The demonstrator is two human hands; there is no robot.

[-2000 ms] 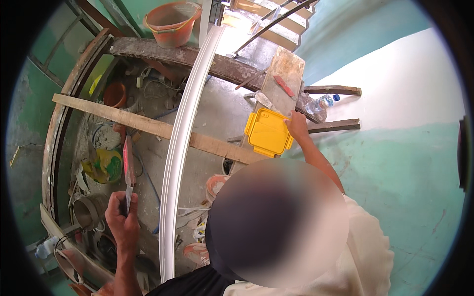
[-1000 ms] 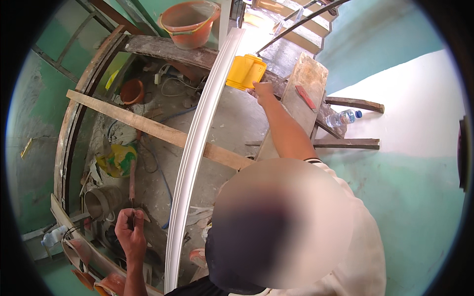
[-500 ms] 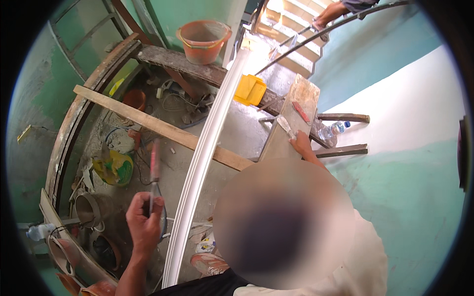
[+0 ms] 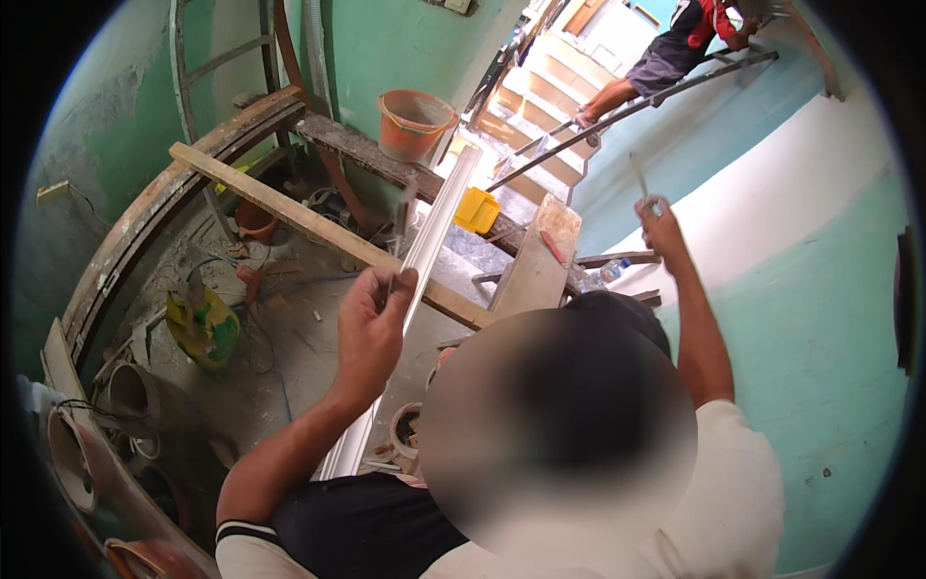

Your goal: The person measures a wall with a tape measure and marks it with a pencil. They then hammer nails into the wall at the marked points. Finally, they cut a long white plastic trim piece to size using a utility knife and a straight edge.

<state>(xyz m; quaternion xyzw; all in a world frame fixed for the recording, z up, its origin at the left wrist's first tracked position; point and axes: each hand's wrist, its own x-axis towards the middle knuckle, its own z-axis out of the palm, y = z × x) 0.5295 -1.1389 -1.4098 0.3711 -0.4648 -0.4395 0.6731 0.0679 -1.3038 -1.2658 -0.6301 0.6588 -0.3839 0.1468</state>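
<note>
My left hand (image 4: 371,333) is closed in a pinch on a slim tool (image 4: 404,217), held upright and blurred by motion. Behind that hand runs a long white moulding strip (image 4: 441,217); I cannot tell whether they touch. My right hand (image 4: 661,230) is raised at the right, closed on a putty knife (image 4: 638,172) whose thin blade points up and shows nearly edge-on. Left of this hand and lower, a red-handled tool (image 4: 553,247) lies on a worn plank bench (image 4: 535,275). A large blurred patch hides the middle below my hands.
A wooden batten (image 4: 280,209) crosses from a curved wooden frame (image 4: 116,251). An orange bucket (image 4: 415,125) and yellow container (image 4: 476,209) stand farther off. Another person (image 4: 666,63) is near the stairs (image 4: 550,96). A water bottle (image 4: 608,275) lies by the bench; rubble and pots are at left.
My right hand has lifted the putty knife off the bench and raised it. My left hand has moved up and right with its tool. The view has shifted, showing more of the other person.
</note>
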